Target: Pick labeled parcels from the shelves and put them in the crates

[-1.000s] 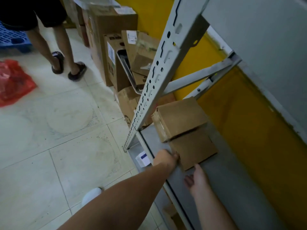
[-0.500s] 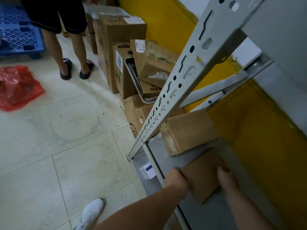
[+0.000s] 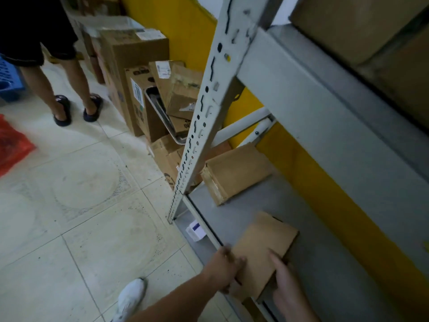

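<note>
At the lower centre of the frame, the left hand (image 3: pixel 224 269) grips the flat brown cardboard parcel's (image 3: pixel 264 247) near edge while the right hand (image 3: pixel 286 283) lies on its top, fingers straight, so the parcel could tip off the grey metal shelf (image 3: pixel 243 205) lip if that one-sided hold slips.

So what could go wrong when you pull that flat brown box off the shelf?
1. The flat parcel hangs partly over the shelf edge; the left hand grips only its near edge and the right hand lies on top, so it might slip and drop.
2. The other parcel farther back sits tilted, so a bump might shift it.
3. The metal post stands close to the arms and could get knocked.
</note>
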